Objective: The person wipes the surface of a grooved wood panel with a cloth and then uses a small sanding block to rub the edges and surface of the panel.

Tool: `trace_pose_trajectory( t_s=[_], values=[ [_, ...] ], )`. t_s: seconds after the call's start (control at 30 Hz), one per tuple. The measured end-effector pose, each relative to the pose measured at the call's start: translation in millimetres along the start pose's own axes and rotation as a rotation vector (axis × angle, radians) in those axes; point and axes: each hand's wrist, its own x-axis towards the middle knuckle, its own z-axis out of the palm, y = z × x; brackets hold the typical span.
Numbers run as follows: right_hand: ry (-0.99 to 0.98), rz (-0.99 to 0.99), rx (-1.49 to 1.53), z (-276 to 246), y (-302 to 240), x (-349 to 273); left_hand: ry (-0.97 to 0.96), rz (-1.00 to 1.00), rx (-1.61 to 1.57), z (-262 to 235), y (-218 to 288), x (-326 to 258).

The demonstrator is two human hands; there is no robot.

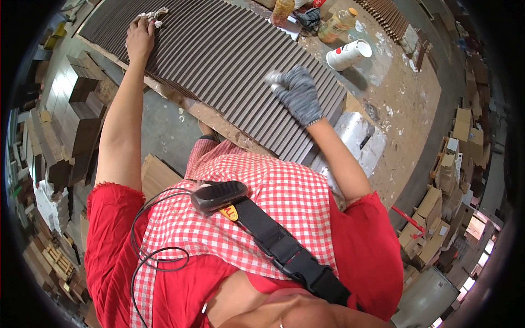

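A wide dark-brown ribbed panel (219, 54) lies across the workbench in front of me. My left hand (140, 38) is bare and rests flat on its far left end, fingers on a crumpled whitish rag (155, 15). My right hand (297, 94) wears a grey knit glove and presses a small pale pad or cloth (273, 78) against the ridges near the panel's right side.
A white cup (348, 53), two plastic bottles of yellowish liquid (337, 24) and a dark cloth stand on the stained bench beyond the panel. More ribbed strips (389, 16) lie at the far right. Stacks of brown boards (76, 120) are on my left, cardboard boxes (437, 218) on my right.
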Motion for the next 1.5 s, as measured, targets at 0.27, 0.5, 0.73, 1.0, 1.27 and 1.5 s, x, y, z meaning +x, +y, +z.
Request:
trace_pose_trajectory(
  t_s=[0.27,0.5,0.73,1.0,1.27,1.5],
  values=[
    [0.228,0.077,-0.214,-27,86,63,0.026,-0.005,0.004,-3,2,0],
    [0.056,0.448,0.407,-37,115,67,0.021,-0.01,0.004,-9,10,1],
    [-0.099,0.116,-0.107,-26,66,38,0.006,-0.017,-0.011,-2,1,-1],
    [0.092,0.137,-0.012,-18,79,42,0.012,0.002,0.0,-8,6,2],
    [-0.297,-0.056,0.277,3,-30,-17,-0.015,-0.031,0.007,-13,4,1],
    [-0.61,-0.1,0.688,38,-67,-49,-0.052,-0.045,0.017,-10,1,3]
  ],
)
